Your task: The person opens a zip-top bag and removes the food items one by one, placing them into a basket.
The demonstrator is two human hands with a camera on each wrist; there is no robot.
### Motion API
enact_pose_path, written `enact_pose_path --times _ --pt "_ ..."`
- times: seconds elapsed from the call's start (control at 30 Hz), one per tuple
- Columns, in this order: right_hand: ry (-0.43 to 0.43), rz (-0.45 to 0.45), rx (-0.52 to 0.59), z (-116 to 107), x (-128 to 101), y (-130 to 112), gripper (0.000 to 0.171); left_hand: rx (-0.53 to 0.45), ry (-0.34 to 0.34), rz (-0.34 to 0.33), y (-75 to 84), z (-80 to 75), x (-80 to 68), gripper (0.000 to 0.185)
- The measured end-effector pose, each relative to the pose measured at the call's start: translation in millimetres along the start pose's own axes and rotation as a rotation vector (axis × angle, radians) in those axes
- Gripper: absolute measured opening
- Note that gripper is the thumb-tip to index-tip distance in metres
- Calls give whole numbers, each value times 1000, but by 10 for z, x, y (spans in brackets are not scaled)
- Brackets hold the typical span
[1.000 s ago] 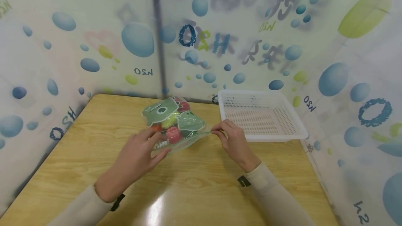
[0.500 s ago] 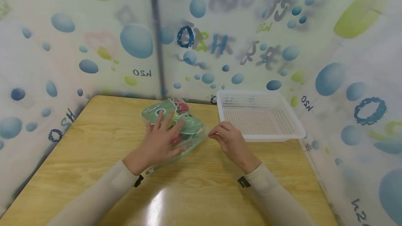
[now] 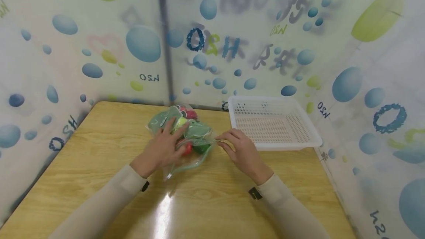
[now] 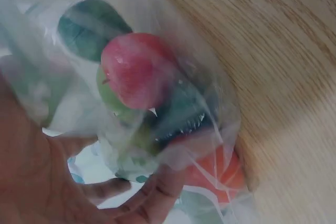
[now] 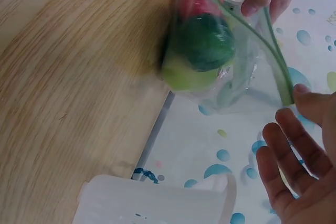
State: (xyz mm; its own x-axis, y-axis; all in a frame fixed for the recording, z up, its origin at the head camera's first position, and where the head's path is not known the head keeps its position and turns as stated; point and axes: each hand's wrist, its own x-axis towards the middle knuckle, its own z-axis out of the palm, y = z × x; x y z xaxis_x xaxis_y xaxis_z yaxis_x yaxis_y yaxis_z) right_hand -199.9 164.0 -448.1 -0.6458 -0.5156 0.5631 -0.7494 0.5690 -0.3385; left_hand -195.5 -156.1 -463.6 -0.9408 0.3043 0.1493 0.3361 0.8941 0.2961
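A clear bag [image 3: 199, 131] lay on the wooden table [image 3: 96, 146], its mouth [image 3: 190, 167] parted.
The left hand [image 3: 161, 151] rested on it, fingers spread, not grasping; a red fruit [image 4: 139, 69] showed inside; the right hand [image 3: 245, 154] pinched the mouth's corner [image 5: 287, 97], beside the white basket [image 3: 317, 141]. To my eye, a taut corner and light pressure from the left would widen the opening best.

Glossy plas. bag [image 3: 196, 130], wood-grain tbl [image 3: 206, 200], plas. basket [image 3: 282, 145]
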Motion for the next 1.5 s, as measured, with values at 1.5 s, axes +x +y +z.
enact_pose_path --times 1.5 --pt "-467 84 -411 730 368 -246 48 -27 19 -260 277 -93 -145 67"
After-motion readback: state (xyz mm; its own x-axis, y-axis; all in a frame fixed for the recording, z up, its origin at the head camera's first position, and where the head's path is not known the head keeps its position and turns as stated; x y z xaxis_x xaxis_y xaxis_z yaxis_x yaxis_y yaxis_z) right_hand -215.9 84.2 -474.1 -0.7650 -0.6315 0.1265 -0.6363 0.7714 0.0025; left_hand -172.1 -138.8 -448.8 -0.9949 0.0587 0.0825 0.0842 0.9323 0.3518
